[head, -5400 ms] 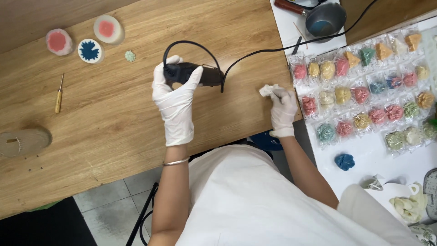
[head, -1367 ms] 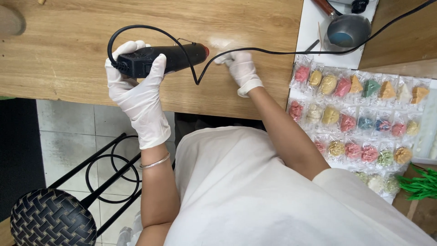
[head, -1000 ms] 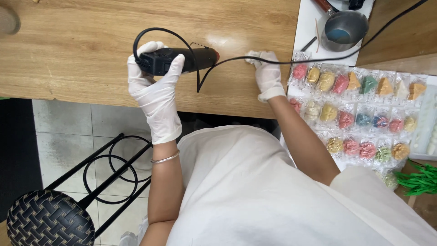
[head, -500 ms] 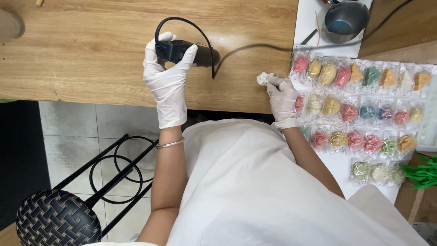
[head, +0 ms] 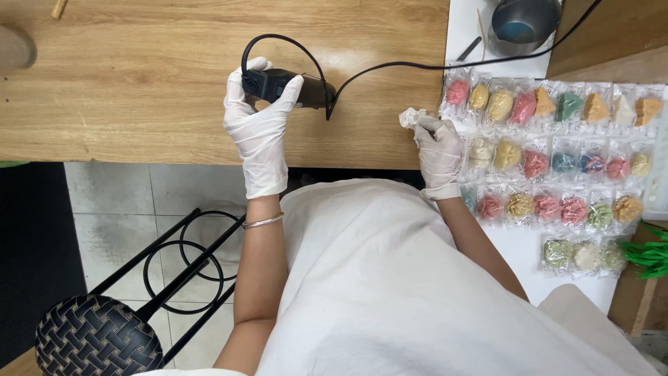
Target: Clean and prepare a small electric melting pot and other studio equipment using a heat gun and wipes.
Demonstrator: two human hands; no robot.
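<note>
Tool [head: 289,88], one, black, stubby, corded, gripped in gloved left hand [head: 261,122] over wooden counter [head: 139,76]. Gloved right hand [head: 438,150] pinches one crumpled white scrap [head: 410,117]. Just right of it, four rows of small colourful wrapped pieces [head: 550,163].

The desk [head: 139,90] is light, grained wood with a straight front edge. Below the edge lies a floor of pale grey tiles [head: 118,209] with dark grout lines. A stool [head: 97,341] with a woven dark seat and black metal ring frame stands on the tiles. Lighting is even and diffuse.
</note>
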